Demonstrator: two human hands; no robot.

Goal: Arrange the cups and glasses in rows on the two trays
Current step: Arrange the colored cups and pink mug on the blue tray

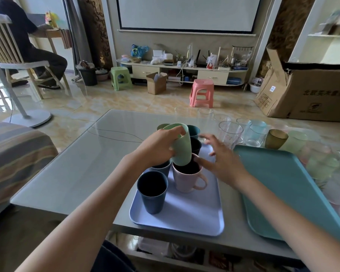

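The left hand (159, 146) is gripping a tilted light green cup (180, 146) above the lavender tray (196, 211), where about 6 cups are already standing in 2 rows. The right hand (222, 163) is hovering with fingers spread, holding nothing. The teal tray (279, 185) is lying bare, with the glasses (230, 132) waiting just beyond it, so roughly half seems left.

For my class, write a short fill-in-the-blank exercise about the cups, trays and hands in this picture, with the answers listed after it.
1. The left hand grips a tilted light ____ cup.
2. The pink mug stands on the ____ tray.
3. The teal tray holds ____ cups.
4. The right hand has its fingers spread ____ and holds nothing.

Missing words: green; lavender; no; open
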